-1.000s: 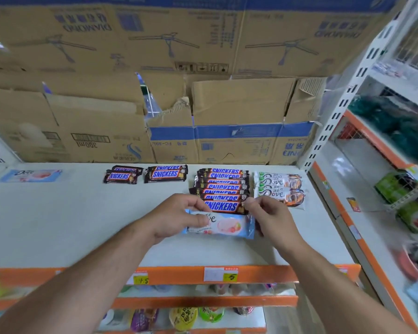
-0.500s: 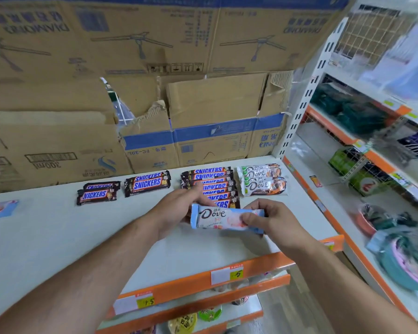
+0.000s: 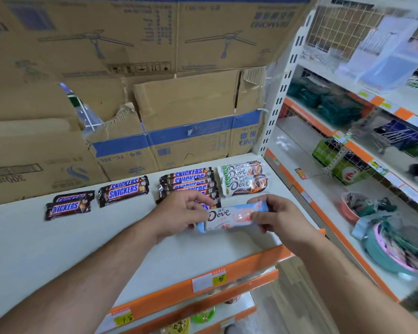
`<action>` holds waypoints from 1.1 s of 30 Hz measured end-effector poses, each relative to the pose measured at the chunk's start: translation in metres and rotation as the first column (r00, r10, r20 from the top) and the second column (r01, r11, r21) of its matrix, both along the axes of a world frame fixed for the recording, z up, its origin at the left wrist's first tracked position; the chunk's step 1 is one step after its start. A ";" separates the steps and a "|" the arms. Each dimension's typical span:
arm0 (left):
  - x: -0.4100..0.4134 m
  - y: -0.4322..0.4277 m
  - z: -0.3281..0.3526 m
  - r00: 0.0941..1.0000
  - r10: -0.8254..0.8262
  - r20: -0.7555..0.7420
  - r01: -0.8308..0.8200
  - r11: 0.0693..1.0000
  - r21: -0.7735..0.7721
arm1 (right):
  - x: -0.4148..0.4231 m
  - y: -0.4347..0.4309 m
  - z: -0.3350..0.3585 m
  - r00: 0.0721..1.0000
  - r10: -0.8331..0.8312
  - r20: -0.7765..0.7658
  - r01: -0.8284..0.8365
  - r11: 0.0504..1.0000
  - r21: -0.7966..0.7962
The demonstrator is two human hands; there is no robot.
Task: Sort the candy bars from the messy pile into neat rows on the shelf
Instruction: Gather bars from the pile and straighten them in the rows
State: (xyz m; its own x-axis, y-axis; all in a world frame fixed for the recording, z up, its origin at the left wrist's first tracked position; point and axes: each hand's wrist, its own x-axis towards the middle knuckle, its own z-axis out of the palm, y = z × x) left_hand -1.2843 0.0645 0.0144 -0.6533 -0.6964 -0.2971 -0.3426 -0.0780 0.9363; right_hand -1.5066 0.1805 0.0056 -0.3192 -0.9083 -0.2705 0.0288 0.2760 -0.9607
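Your left hand and right hand hold a Dove bar before the Snickers stack; Dove pair to its right, loose Snickers left, boxes behind.

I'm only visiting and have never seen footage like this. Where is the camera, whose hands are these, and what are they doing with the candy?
There is no machine here. A person wears a wide-angle camera on the head, so you look down along both arms. The left hand and right hand each pinch one end of a pink-and-blue Dove bar, held over the white shelf. Behind it lies a neat row of Snickers bars, with white Dove bars to its right and smaller Snickers groups further left. Cardboard boxes stand at the back.
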 end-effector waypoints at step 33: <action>0.043 0.077 -0.007 0.675 0.611 0.413 -0.172 0.675 -0.717 | 0.012 -0.060 -0.005 0.924 0.383 -0.019 -0.384 0.923 -0.039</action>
State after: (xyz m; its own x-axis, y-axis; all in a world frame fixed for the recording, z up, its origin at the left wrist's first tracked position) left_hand -1.2412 0.1412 0.0071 -0.1079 -0.9922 0.0631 -0.8895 0.1247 0.4395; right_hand -1.4947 0.1203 0.0003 0.0530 -0.9721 -0.2286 -0.0814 0.2240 -0.9712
